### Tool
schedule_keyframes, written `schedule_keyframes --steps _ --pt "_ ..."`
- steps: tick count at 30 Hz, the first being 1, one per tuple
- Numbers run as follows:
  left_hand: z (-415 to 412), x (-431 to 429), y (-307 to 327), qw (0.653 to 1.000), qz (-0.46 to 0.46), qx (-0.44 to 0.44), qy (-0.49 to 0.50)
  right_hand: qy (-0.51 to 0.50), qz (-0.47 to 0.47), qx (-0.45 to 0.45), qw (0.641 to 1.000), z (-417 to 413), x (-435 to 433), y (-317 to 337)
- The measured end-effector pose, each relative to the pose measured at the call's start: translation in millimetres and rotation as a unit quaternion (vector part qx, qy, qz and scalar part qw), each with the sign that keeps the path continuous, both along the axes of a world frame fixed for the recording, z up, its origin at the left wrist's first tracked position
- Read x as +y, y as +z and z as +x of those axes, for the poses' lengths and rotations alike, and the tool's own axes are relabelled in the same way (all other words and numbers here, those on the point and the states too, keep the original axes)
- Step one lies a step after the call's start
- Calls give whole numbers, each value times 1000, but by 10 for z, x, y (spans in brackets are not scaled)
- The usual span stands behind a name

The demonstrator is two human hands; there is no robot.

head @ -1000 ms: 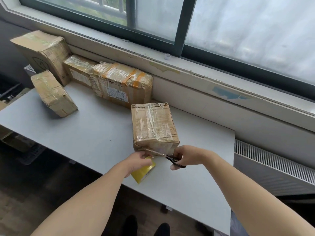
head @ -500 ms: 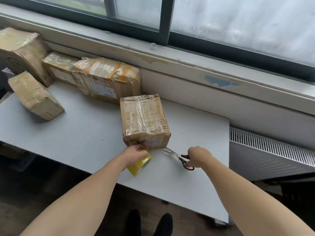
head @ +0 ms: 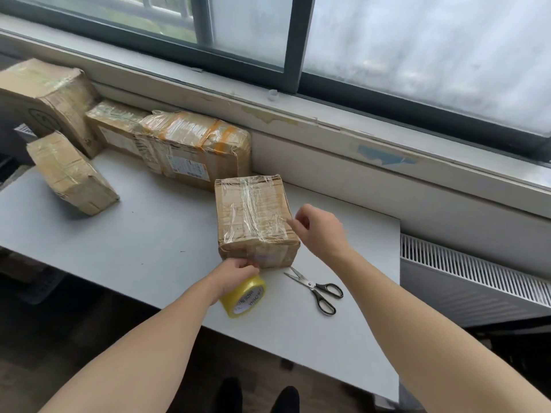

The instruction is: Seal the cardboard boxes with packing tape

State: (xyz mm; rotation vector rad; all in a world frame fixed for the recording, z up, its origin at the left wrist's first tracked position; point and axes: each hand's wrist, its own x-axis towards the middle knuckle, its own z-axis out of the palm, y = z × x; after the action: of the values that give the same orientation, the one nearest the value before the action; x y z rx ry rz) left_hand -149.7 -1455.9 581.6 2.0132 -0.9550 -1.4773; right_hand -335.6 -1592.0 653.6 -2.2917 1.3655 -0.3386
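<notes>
scissors (head: 315,289) now lie dropped, right hand (head: 319,228) relaxed by box (head: 253,216), left hand (head: 235,274) gripping tape roll (head: 248,297).

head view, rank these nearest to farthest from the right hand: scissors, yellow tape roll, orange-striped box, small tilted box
1. scissors, lying just below the right hand
2. yellow tape roll, gripped by the left hand
3. orange-striped box, at the back
4. small tilted box, far left
</notes>
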Motion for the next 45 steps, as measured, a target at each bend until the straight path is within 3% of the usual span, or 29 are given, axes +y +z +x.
schedule_keyframes --steps 3,6,17,26,36,41,45 --pt "113 107 23 1000 -5 0 2 170 -54 32 984 396 102 53" --pt "260 235 24 1000 4 -6 3 228 -55 149 961 665 197 -137" --pt "570 515 -72 997 -9 -22 69 120 -76 196 970 866 196 -362" --pt "702 258 -115 990 -70 0 119 -5 20 228 973 472 23 -106" --pt "481 -191 -234 980 -6 53 189 -19 40 196 980 141 195 -111" --pt "471 -293 -265 987 28 17 157 -25 25 186 982 208 209 -151" --pt "464 -324 -238 987 5 -26 159 -28 29 186 982 234 180 -140"
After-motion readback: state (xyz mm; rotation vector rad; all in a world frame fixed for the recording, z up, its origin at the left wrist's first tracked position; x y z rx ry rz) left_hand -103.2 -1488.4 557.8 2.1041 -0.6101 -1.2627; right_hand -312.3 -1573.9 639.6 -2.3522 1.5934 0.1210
